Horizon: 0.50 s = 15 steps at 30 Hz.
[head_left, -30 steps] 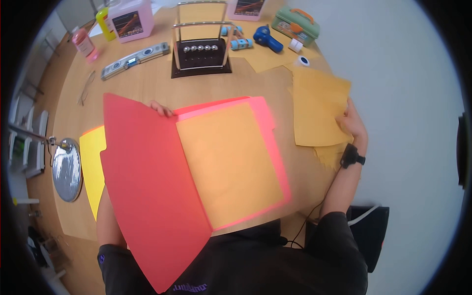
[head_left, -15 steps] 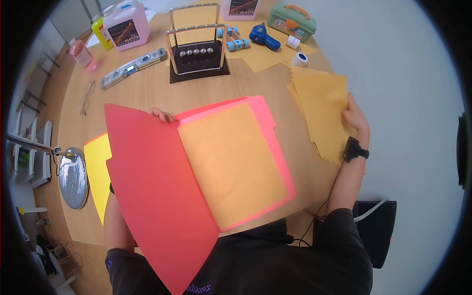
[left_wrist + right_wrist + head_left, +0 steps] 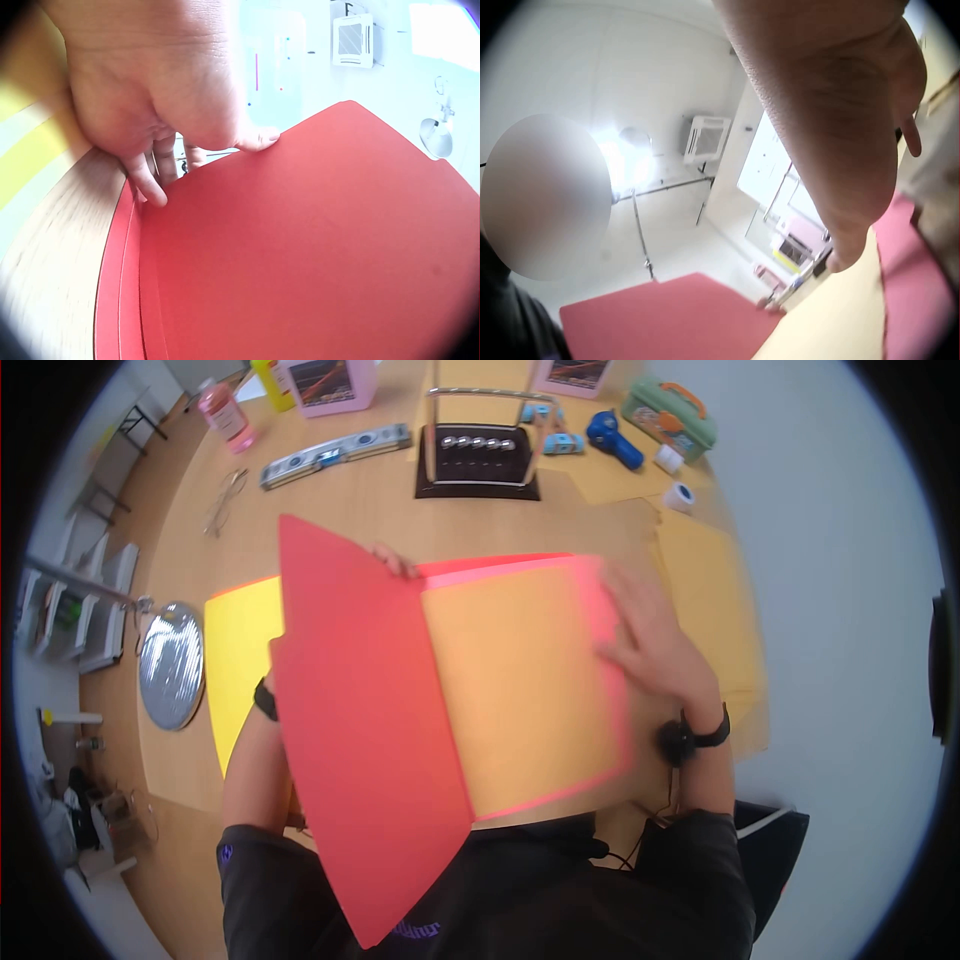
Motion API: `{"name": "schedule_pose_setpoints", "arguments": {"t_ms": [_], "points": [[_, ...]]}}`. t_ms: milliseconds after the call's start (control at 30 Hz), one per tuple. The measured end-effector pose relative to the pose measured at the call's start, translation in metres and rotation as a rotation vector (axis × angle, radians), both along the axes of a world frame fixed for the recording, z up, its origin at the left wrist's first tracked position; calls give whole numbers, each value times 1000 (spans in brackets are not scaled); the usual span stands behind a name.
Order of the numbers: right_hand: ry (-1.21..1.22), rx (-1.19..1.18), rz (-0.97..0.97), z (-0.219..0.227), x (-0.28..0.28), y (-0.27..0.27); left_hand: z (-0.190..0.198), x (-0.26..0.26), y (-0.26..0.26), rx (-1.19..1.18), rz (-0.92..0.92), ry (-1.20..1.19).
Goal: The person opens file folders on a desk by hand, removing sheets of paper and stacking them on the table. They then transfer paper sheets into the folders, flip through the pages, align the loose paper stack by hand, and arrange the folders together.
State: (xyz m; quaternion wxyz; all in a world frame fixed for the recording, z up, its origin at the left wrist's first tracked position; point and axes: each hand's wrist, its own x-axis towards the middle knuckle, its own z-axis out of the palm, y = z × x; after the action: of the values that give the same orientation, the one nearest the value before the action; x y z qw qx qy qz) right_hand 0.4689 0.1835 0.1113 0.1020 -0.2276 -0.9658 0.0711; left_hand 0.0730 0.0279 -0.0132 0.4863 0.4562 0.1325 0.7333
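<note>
My left hand [image 3: 395,562] grips the top edge of the raised red folder cover [image 3: 365,730], the rest of the hand hidden behind it. In the left wrist view its thumb lies on the edge of the red cover [image 3: 322,240]. Inside the open folder, a tan sheet [image 3: 525,690] rests on a pink inner sheet [image 3: 600,600]. Over the right edge of the folder is my right hand [image 3: 652,635], slightly blurred, fingers extended and holding nothing. Several tan sheets [image 3: 715,620] lie to its right.
A Newton's cradle [image 3: 478,460] stands behind the folder, with a spirit level [image 3: 335,455] and glasses [image 3: 226,500] to its left. At the back right are a green toolbox [image 3: 670,420] and a blue tool [image 3: 613,440]. A yellow folder [image 3: 243,650] and round mirror [image 3: 172,665] are at left.
My right hand has left the tan sheets on the right and moved left to the folder's edge. The lifted tan sheet is back down. My left hand keeps the red cover raised.
</note>
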Motion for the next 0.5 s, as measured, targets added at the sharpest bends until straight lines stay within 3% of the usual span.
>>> {"name": "schedule_pose_setpoints", "arguments": {"t_ms": [67, 100, 200, 300, 367, 500], "points": [[-120, -234, 60, 11, -20, -23, 17, 1, -8, -87, -1, 123], [-127, -238, 79, 9, -24, -28, 12, -2, -9, -93, 17, 118], [-198, -128, 41, 6, -27, -33, 7, 0, -11, -180, 72, 124], [-209, -58, 44, 4, -27, -33, 27, 8, -17, -258, 39, 167], [-167, 16, 67, 5, -28, -35, 38, 18, -22, -266, 121, 108], [-151, -1, 119, 7, -26, -32, 30, 10, -17, -367, 26, 76]]}}
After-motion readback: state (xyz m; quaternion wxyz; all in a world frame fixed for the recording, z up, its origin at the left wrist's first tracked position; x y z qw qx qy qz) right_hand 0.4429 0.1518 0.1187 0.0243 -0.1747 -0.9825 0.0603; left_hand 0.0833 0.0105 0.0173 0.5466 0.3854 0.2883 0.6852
